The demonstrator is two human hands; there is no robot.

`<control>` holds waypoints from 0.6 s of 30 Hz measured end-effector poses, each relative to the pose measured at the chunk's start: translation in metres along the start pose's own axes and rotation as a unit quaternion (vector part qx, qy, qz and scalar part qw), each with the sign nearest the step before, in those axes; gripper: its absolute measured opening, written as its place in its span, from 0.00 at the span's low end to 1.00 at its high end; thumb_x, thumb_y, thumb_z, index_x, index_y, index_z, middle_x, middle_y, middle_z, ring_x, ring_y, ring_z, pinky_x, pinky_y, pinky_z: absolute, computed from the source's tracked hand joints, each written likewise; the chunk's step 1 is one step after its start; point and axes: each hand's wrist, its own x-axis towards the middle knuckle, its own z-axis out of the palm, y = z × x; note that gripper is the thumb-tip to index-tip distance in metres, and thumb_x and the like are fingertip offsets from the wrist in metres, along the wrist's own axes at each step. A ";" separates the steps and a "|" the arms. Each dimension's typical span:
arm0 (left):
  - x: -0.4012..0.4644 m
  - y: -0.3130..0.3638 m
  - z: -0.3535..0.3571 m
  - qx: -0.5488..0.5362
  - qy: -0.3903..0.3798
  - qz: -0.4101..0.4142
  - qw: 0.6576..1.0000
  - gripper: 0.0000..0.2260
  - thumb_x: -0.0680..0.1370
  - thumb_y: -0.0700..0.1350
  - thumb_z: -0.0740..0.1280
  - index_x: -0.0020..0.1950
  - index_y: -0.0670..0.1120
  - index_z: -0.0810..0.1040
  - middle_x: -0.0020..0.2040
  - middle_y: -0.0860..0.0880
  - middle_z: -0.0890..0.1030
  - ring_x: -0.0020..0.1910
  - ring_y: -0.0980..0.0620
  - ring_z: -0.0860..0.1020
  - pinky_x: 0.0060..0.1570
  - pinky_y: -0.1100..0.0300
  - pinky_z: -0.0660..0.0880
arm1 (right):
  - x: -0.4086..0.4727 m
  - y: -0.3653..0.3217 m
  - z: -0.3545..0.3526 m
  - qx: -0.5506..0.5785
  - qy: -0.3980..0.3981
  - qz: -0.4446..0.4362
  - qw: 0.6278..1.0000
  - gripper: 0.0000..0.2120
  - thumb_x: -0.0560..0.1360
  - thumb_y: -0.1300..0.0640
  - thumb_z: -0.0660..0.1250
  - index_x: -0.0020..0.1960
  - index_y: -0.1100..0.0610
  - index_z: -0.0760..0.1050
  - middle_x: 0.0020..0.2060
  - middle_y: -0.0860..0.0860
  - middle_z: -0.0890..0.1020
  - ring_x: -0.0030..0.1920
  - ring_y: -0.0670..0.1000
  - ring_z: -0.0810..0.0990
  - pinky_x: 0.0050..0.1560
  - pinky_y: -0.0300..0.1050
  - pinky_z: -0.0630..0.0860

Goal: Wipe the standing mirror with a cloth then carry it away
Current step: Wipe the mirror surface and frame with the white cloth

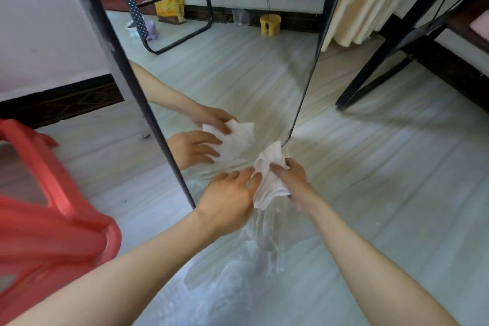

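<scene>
A tall standing mirror [238,69] with a thin black frame leans in front of me, and its foot rests on the pale floor. It reflects both my hands and the cloth. A crumpled white cloth [268,177] sits just before the mirror's lower edge. My right hand [292,180] grips the cloth from the right. My left hand [229,200] touches the cloth's left side with its fingertips, fingers loosely spread.
A red plastic stool [50,206] stands close at my left. A black metal table leg [391,50] and a cream curtain [370,0] are at the right. The floor [383,167] below my arms looks wet and streaked. The mirror reflects a shelf with containers.
</scene>
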 end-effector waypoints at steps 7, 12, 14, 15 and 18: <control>-0.050 -0.025 -0.001 -0.317 -0.053 -0.231 0.918 0.18 0.77 0.50 0.61 0.66 0.47 0.69 0.62 0.48 0.75 0.51 0.48 0.77 0.47 0.63 0.68 | -0.077 0.011 0.027 -0.003 -0.079 -0.015 0.997 0.13 0.78 0.54 0.60 0.51 0.65 0.74 0.54 0.66 0.78 0.52 0.59 0.78 0.51 0.50 0.72; -0.093 -0.034 -0.005 -0.474 -0.060 -0.298 0.826 0.19 0.75 0.52 0.66 0.64 0.48 0.69 0.58 0.52 0.74 0.55 0.54 0.75 0.49 0.62 0.69 | -0.115 0.017 0.066 0.090 -0.188 0.006 0.978 0.10 0.79 0.57 0.58 0.48 0.60 0.77 0.42 0.55 0.83 0.42 0.50 0.82 0.50 0.47 0.76; -0.113 -0.034 -0.006 -0.554 -0.082 -0.292 0.776 0.15 0.75 0.51 0.67 0.60 0.54 0.70 0.57 0.57 0.75 0.53 0.64 0.75 0.45 0.69 0.70 | -0.126 0.016 0.079 0.128 -0.244 0.014 0.961 0.10 0.79 0.58 0.56 0.49 0.60 0.76 0.37 0.52 0.85 0.38 0.49 0.84 0.42 0.42 0.80; -0.123 -0.035 -0.005 -0.579 -0.079 -0.288 0.759 0.14 0.74 0.49 0.67 0.59 0.56 0.71 0.57 0.58 0.77 0.51 0.66 0.75 0.43 0.71 0.70 | -0.131 0.016 0.085 0.139 -0.259 0.020 0.956 0.11 0.79 0.59 0.56 0.49 0.61 0.76 0.36 0.52 0.85 0.37 0.49 0.84 0.39 0.40 0.81; -0.144 -0.039 -0.002 -0.611 -0.011 -0.316 0.726 0.12 0.74 0.46 0.68 0.58 0.51 0.76 0.54 0.53 0.81 0.53 0.57 0.78 0.51 0.63 0.73 | -0.146 0.015 0.105 0.121 -0.268 0.017 0.956 0.11 0.78 0.60 0.57 0.47 0.64 0.76 0.36 0.54 0.83 0.37 0.51 0.82 0.38 0.40 0.78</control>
